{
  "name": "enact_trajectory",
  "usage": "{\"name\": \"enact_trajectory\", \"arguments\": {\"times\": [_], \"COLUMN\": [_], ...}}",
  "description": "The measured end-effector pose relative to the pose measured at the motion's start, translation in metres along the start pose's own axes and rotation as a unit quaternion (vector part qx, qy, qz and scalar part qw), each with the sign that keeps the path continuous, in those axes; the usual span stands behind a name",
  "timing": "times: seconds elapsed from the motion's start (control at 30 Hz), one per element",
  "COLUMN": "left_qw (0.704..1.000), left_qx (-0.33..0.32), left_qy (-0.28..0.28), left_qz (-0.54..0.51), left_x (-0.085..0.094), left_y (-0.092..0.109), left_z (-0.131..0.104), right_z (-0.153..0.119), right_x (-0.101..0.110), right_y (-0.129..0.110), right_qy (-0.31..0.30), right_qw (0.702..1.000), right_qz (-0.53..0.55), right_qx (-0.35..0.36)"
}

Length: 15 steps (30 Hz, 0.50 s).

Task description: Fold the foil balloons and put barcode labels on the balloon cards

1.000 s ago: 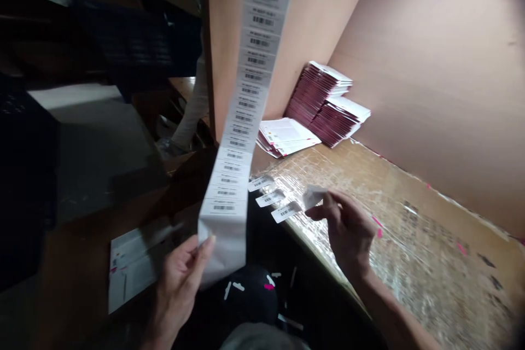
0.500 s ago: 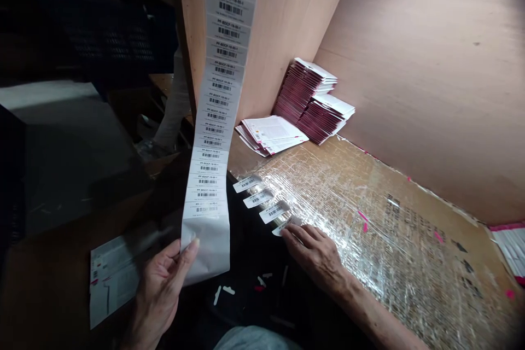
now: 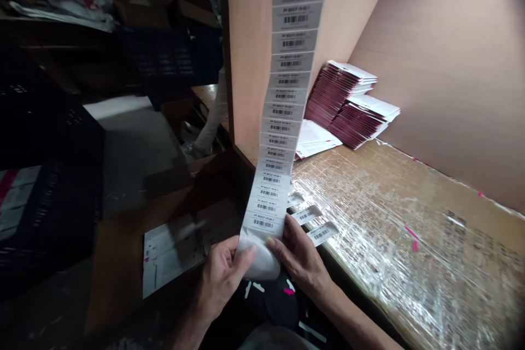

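Note:
A long strip of barcode labels (image 3: 283, 112) hangs down from the top of the view. My left hand (image 3: 223, 273) pinches the left edge of its blank lower end, thumb on top. At the right edge of the same end, my right hand (image 3: 301, 257) grips the strip with its thumb over the front. Just beyond my right hand, loose barcode labels (image 3: 322, 233) stick out over the near edge of the plastic-wrapped table (image 3: 394, 229); the strip and my right hand partly hide this row.
Stacks of white and dark red packets (image 3: 340, 93) stand against the wooden panel, with flatter packets (image 3: 315, 139) beside them. At the lower left, a cardboard box (image 3: 117, 262) holds white printed packets (image 3: 172, 251). Dark blue crates (image 3: 164, 60) stand farther back.
My right hand has left the loose labels and now grips the strip's lower end with my left hand. The view has turned left, so the scene sits farther right.

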<state>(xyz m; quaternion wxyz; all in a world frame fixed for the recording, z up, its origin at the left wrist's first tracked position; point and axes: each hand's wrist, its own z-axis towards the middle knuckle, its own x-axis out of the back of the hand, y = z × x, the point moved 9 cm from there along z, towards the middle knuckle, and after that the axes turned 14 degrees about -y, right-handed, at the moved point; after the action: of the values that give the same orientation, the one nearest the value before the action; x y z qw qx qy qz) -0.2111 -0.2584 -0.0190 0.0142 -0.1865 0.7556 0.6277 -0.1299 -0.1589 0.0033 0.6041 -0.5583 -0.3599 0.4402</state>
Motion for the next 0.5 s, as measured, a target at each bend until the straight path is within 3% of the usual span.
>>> {"name": "enact_trajectory", "arguments": {"times": [0.17,0.23,0.27,0.33,0.4,0.43,0.5], "left_qw": [0.995,0.995,0.996,0.997,0.997,0.997,0.997], "left_qx": [-0.027,-0.040,-0.043,-0.044,-0.045,-0.044,-0.037], "left_qy": [0.019,0.023,0.027,0.047,0.063,0.062,0.053], "left_qz": [-0.095,-0.085,-0.070,-0.032,0.000,0.011,0.033], "left_x": [0.005,0.006,0.006,0.008,0.008,0.007,0.002], "left_y": [0.005,0.006,0.006,0.006,0.008,0.009,0.011], "left_z": [0.006,0.006,0.005,0.002,0.000,0.000,0.000], "right_z": [0.002,-0.001,-0.003,-0.009,-0.013,-0.012,-0.006], "right_x": [0.001,0.002,0.007,0.017,0.009,-0.001,-0.021], "right_y": [-0.005,-0.005,-0.007,-0.026,-0.051,-0.060,-0.069], "right_qy": [-0.052,-0.062,-0.036,0.055,0.099,0.083,0.003], "right_qw": [0.999,0.995,0.988,0.940,0.852,0.815,0.780], "right_qz": [-0.011,-0.078,-0.146,-0.337,-0.508,-0.562,-0.605], "right_qx": [-0.006,-0.020,-0.019,0.013,0.079,0.112,0.159]}}
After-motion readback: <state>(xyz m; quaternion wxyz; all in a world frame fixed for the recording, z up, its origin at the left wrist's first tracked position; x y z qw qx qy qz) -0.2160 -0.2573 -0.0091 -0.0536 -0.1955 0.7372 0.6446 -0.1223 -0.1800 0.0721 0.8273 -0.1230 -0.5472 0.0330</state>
